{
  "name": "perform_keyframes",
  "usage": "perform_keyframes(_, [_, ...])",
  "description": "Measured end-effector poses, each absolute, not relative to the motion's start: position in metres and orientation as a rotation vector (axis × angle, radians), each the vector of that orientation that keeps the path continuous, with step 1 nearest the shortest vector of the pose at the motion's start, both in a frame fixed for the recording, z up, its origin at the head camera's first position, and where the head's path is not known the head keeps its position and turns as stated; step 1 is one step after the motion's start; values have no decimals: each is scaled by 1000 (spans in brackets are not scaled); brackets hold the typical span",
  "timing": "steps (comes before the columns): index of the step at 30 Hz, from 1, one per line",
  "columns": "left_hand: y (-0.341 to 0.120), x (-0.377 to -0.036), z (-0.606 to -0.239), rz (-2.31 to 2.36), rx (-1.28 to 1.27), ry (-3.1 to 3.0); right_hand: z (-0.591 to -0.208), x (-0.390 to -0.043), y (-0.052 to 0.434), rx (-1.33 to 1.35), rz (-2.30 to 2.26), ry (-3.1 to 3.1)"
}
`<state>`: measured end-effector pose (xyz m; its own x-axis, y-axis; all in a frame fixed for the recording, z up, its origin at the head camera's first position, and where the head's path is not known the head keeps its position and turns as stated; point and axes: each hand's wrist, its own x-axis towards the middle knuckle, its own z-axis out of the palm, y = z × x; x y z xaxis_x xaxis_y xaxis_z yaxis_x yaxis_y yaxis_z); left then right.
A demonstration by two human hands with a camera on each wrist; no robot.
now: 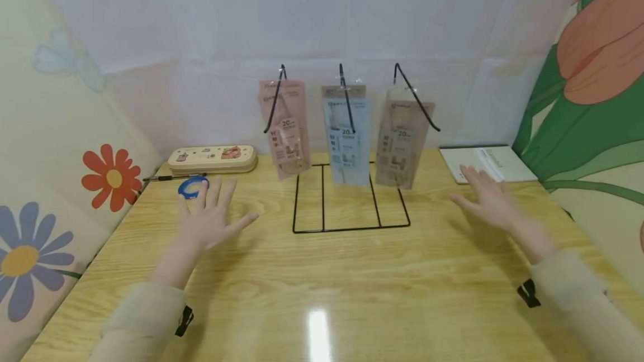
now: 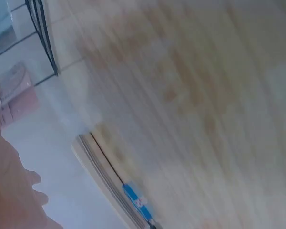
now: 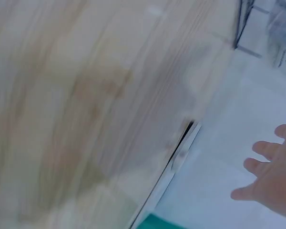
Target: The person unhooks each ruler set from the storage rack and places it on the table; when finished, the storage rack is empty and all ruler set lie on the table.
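My left hand (image 1: 208, 222) is held over the left part of the table with its fingers spread, holding nothing. Its fingertips overlap a blue tape ring (image 1: 193, 187) in the head view. On the right, my right hand (image 1: 485, 197) is likewise spread and holds nothing, its fingers overlapping the near edge of a white notebook (image 1: 458, 158). Between the hands stands a black wire rack (image 1: 352, 230) with three hooks. From them hang flat packets: pink ones (image 1: 289, 127) at left, a blue one (image 1: 349, 144) over a greyish one in the middle, brownish-pink ones (image 1: 405, 144) at right.
A cream pencil case (image 1: 213, 159) with cartoon prints lies at the back left, a dark pen (image 1: 173, 177) in front of it. White cloth (image 1: 322, 15) hangs behind the wooden table (image 1: 352, 284). Flower-printed panels (image 1: 45, 183) stand on both sides.
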<state>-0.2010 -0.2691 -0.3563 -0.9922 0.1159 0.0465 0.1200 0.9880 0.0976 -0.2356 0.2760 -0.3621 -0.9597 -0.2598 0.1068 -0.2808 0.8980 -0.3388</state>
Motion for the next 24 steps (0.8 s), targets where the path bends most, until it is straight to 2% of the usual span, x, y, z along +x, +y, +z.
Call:
perform_keyframes(9, [-236,-197,-367,-205,-330,-3172,-364,-235,237,564,996,-2906])
perform_keyframes(24, [-193,-207,-382,-384,-526,-3228,-361,-257,191,420,1441,-2689])
